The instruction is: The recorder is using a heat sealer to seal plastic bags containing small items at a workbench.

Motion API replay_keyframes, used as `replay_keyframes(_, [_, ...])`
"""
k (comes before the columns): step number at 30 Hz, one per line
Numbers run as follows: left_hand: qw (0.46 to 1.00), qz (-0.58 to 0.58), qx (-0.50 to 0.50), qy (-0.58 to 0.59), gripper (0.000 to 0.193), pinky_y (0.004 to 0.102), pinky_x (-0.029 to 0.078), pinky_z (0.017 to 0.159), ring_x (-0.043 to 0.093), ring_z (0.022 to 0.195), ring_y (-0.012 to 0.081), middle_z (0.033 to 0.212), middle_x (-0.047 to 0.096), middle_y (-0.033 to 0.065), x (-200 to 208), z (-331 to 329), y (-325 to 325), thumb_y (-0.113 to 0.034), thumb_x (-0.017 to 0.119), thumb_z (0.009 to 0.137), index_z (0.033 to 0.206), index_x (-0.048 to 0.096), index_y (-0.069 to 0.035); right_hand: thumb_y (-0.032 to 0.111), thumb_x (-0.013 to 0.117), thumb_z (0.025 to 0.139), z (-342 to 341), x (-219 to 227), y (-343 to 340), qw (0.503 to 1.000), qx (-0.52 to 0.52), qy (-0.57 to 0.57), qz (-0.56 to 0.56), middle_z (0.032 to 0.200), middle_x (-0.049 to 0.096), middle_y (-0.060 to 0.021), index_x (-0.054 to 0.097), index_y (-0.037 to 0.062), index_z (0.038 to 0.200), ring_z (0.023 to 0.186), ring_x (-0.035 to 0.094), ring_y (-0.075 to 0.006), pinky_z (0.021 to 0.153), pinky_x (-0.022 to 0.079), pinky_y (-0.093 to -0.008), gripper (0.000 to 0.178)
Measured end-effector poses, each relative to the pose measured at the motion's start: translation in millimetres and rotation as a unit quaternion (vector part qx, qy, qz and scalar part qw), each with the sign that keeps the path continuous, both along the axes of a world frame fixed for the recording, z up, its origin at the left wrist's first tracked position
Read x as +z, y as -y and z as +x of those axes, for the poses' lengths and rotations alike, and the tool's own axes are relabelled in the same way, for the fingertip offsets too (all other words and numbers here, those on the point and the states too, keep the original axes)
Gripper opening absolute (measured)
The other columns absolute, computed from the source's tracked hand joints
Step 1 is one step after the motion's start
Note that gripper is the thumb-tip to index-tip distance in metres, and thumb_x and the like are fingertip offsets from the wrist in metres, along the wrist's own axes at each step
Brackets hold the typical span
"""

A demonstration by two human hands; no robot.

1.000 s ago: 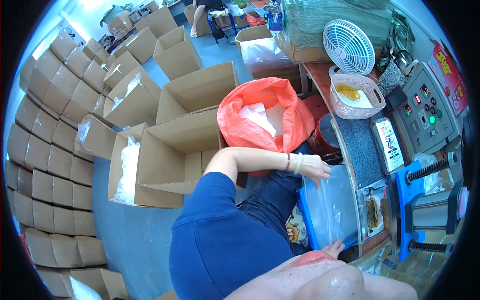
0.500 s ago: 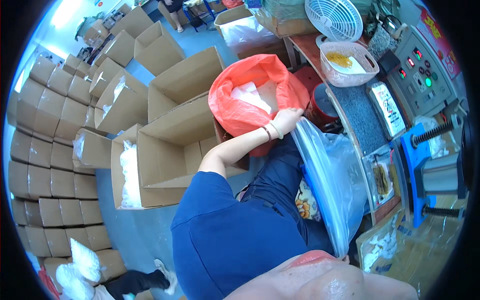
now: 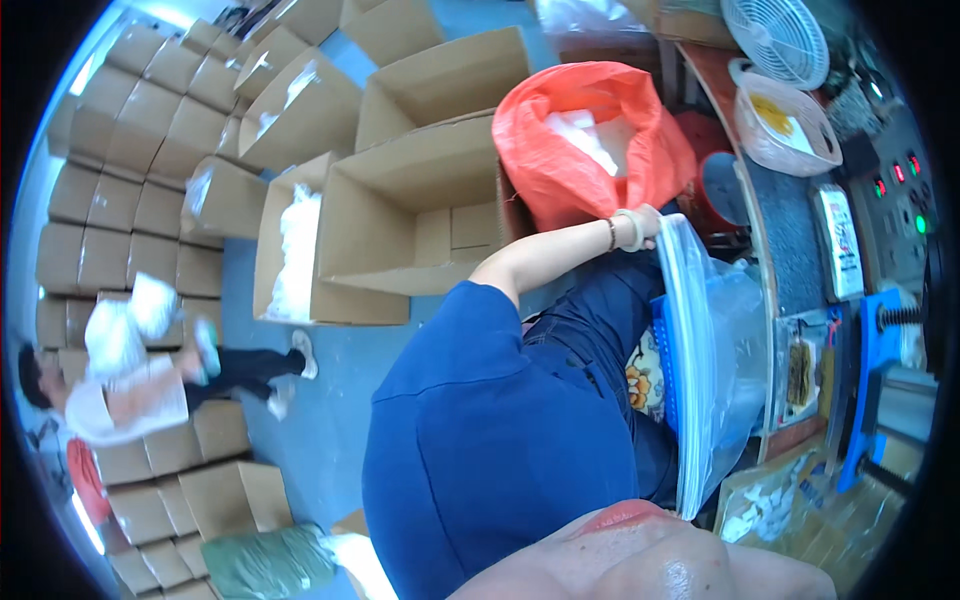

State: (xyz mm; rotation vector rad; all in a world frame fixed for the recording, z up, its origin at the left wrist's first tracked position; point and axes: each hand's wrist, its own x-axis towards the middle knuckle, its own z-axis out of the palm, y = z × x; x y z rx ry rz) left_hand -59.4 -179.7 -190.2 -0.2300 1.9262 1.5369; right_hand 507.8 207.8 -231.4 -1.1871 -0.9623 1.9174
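Observation:
My left hand (image 3: pixel 645 226), with a pale bangle and a dark bracelet at the wrist, grips the far end of a stack of clear plastic bags (image 3: pixel 684 350). The stack stretches from that hand back toward my chest, its loose film spreading to the right. My right hand is hidden at the near end. Just beyond my left hand stands an open red woven sack (image 3: pixel 540 165) with white pieces inside. A blue plastic basket (image 3: pixel 665 370) and a flowered cloth (image 3: pixel 645 378) show beside the bags.
Open cartons (image 3: pixel 400 215) stand on the left, one with white bags (image 3: pixel 295 255). Stacked cartons (image 3: pixel 150 140) line the wall. A co-worker (image 3: pixel 130 405) carries white bundles (image 3: pixel 125 320). To the right, a workbench (image 3: pixel 790 240) holds a white basket (image 3: pixel 780 125), scale (image 3: pixel 838 245) and blue-framed machine (image 3: pixel 865 385).
My view has swung left, so the sack, cartons and bench sit farther right in it. The co-worker with white bundles shows more fully. My left hand keeps hold of the bags.

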Motion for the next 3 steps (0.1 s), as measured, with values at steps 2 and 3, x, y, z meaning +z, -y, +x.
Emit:
replay_keyframes(2, [0.981,0.17,0.0,0.095,0.05,0.0357,0.054,0.055,0.067,0.063,0.025,0.084,0.069,0.0164,-20.5,-11.5,11.0,-0.05,0.055,0.097,0.089,0.065,-0.001,0.007,0.053,0.099,-6.9,-15.0,-21.1,0.705,0.222,0.346,0.578,0.108,0.062,-0.0161,0.038,-0.0056,0.143,0.089,0.065,-0.0206,0.067,0.054,-0.0215,0.049])
replay_keyframes(3, [0.956,0.237,0.058,0.161,0.045,0.0323,0.056,0.057,0.068,0.066,0.0241,0.082,0.069,0.0158,-12.0,4.5,-9.7,-0.047,0.055,0.098,0.091,0.065,-0.004,0.007,0.053,0.099,27.1,-16.7,-4.0,0.706,0.216,0.377,0.559,0.108,0.062,-0.0161,0.038,-0.0056,0.143,0.089,0.065,-0.0206,0.067,0.054,-0.0215,0.049])
